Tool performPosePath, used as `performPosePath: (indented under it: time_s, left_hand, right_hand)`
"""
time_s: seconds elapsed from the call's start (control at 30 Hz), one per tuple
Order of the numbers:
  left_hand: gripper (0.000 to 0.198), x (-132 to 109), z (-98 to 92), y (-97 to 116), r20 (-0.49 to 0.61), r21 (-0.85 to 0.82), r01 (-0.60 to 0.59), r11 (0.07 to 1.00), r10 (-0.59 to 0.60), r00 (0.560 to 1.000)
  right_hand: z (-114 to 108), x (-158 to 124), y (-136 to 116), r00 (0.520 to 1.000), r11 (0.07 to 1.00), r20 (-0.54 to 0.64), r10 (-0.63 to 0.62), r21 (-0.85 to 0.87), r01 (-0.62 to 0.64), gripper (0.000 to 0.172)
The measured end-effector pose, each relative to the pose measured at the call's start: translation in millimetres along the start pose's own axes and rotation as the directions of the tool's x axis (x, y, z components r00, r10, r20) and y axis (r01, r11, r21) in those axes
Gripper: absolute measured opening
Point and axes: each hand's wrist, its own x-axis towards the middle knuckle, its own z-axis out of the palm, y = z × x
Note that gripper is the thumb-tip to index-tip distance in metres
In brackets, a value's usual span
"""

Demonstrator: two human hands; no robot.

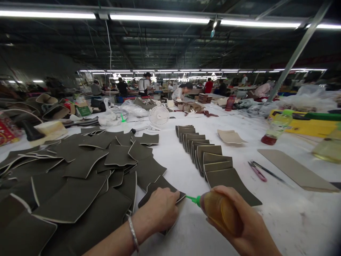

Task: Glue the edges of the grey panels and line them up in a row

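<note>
My right hand (245, 220) is wrapped round a squeeze bottle (222, 211) of amber liquid, tilted on its side. Its thin green nozzle points left and meets the corner of a dark olive leather-like piece (160, 185). Closed over that piece is my left hand (162, 206), with thumb and fingertips near the same corner; a second piece shows partly beneath. To the left spreads a heap of similar dark pieces (82, 192) with pale edges. Beyond my right hand, more of them stand in an overlapping row (207, 153).
A pink-handled pair of snips (258, 172), a slim pen-like tool (269, 172) and a long taupe strip (295, 169) lie at right. Behind stand a bottle with dark red liquid (275, 128) and a small white fan (159, 116). People work at tables farther back.
</note>
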Motion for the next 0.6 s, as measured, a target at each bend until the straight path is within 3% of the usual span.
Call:
performPosePath:
  time_s: [0.23, 0.4, 0.6]
  left_hand:
    - [0.045, -0.9, 3.7, -2.2, -0.010, -0.007, -0.019, 1.000, 0.018, 1.000]
    - [0.043, -0.6, 4.2, -3.9, -0.011, -0.032, -0.008, 0.999, 0.008, 1.000]
    - [0.048, -2.2, 3.7, -4.0, 0.001, -0.086, 0.014, 0.996, -0.014, 1.000]
  right_hand:
    - [2.5, -1.7, 6.5, 0.998, 0.999, -0.042, 0.055, 0.000, -0.055, 0.045]
    - [4.3, -6.2, 10.6, 0.996, 0.996, -0.009, 0.092, 0.012, -0.091, 0.046]
    - [6.1, -6.0, 5.6, 0.972, 0.974, -0.100, 0.213, 0.097, -0.204, 0.046]
